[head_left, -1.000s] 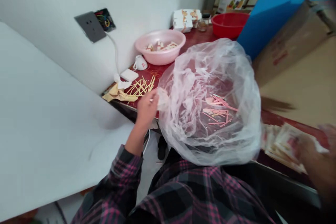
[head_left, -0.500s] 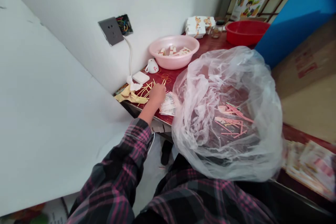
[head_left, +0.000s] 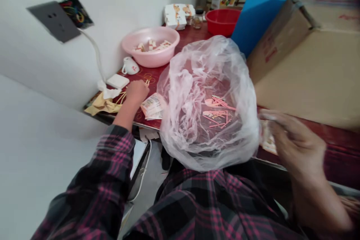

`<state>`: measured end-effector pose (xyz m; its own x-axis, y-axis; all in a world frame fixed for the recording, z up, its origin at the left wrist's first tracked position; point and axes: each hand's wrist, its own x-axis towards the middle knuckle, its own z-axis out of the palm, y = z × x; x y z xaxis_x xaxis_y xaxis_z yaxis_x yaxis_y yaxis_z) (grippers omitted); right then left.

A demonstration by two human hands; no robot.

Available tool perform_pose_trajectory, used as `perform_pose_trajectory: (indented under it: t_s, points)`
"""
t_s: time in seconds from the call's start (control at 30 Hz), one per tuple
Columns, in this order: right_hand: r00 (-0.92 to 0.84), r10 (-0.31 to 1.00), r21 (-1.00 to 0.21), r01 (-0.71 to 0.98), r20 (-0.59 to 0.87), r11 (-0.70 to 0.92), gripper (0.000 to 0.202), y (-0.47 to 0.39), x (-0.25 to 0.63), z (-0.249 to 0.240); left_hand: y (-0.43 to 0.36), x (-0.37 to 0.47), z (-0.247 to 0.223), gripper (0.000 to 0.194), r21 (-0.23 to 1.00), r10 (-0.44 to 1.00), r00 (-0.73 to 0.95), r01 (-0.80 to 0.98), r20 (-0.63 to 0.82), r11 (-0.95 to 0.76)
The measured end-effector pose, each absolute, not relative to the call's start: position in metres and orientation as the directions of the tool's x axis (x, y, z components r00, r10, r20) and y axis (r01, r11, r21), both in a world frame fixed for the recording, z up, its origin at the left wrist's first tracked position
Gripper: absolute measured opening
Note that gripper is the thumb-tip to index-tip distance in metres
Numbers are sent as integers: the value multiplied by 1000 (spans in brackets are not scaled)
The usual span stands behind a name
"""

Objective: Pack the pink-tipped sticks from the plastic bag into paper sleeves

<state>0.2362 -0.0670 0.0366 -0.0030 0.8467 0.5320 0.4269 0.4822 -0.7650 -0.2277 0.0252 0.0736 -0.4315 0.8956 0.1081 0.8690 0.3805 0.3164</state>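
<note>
My left hand (head_left: pixel 137 92) is closed at the table's left end, and the tips of thin pale yellow sticks (head_left: pixel 147 82) poke out past its fingers. More yellow sticks (head_left: pixel 121 97) lie just left of it, by a crumpled yellow wrapper (head_left: pixel 105 104). Flat printed paper packets (head_left: pixel 153 107) lie to its right. In the middle a big clear plastic bag (head_left: pixel 182 131) lies open, with pink sticks (head_left: pixel 221 118) in it. My right hand (head_left: pixel 299 144), smeared by motion, has its fingers pinched together above printed packets (head_left: pixel 268 137) right of the bag; what they hold is unclear.
A pink basin (head_left: pixel 150 58) with small banded bundles stands at the back, beside a tipped white mug (head_left: pixel 131 66). Behind are white printed packs (head_left: pixel 176 17), a glass jar (head_left: pixel 197 20) and a red basin (head_left: pixel 223 22). A large cardboard box (head_left: pixel 306 71) stands right.
The view has turned right. My right hand has come into view over the packets on the right. My left hand stays by the yellow sticks, their tips still showing at its fingers.
</note>
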Motion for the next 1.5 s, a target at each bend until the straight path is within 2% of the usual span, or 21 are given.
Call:
perform_pose_trajectory:
  t_s: [0.03, 0.13, 0.17, 0.23, 0.3, 0.37, 0.5, 0.6, 0.73, 0.93, 1.1, 1.33, 1.4, 1.5]
  points:
    - [-47, 856, -760, 436, 514, 481, 18, -61, 230, 37, 21, -221, 82, 28, 374, 869, -450, 857, 205, 355]
    - [-228, 850, -734, 431, 475, 525, 19, -36, 210, 39, -1, -180, 106, 19, 440, 849, -423, 859, 317, 264]
    - [-287, 846, -713, 454, 450, 533, 20, -24, 204, 39, -11, -161, 111, 13, 465, 852, -382, 864, 358, 191]
    - [-393, 849, -643, 557, 354, 526, 25, 2, 193, 39, -30, -117, 111, 9, 569, 889, -205, 819, 410, -74]
    - [-447, 868, -532, 692, 214, 488, 31, 29, 182, 40, -44, -75, 100, 10, 669, 949, -34, 717, 313, -195]
    - [-449, 890, -382, 810, 83, 445, 35, 52, 171, 43, -49, -43, 79, 9, 739, 985, 35, 657, 169, -150]
    - [-411, 907, -102, 910, -94, 401, 35, 78, 151, 45, -38, -24, 31, 12, 797, 999, -33, 603, -32, 46]
    - [-419, 897, -34, 907, -143, 419, 36, 84, 143, 43, -30, -30, 8, 10, 862, 994, -68, 494, -88, 110]
    - [-429, 875, -7, 899, -226, 439, 39, 85, 142, 47, -27, -37, -6, 23, 936, 991, -40, 325, -127, 134]
    - [-461, 859, 48, 875, -225, 482, 39, 84, 145, 52, -25, -37, -7, 20, 950, 979, -79, 238, -190, 204]
    - [-501, 849, 75, 852, -169, 518, 41, 86, 143, 40, -26, -36, -1, 16, 942, 966, -102, 219, -237, 254]
    - [-465, 873, -3, 883, -148, 470, 41, 83, 143, 28, -25, -36, 6, 12, 955, 963, -124, 147, -240, 257]
    - [-418, 898, -79, 908, -139, 411, 37, 85, 145, 29, -24, -36, 9, 12, 969, 968, -127, 90, -218, 230]
    - [-394, 914, -260, 896, -93, 360, 31, 90, 152, 30, -23, -35, 13, 10, 984, 975, -129, 1, -178, 180]
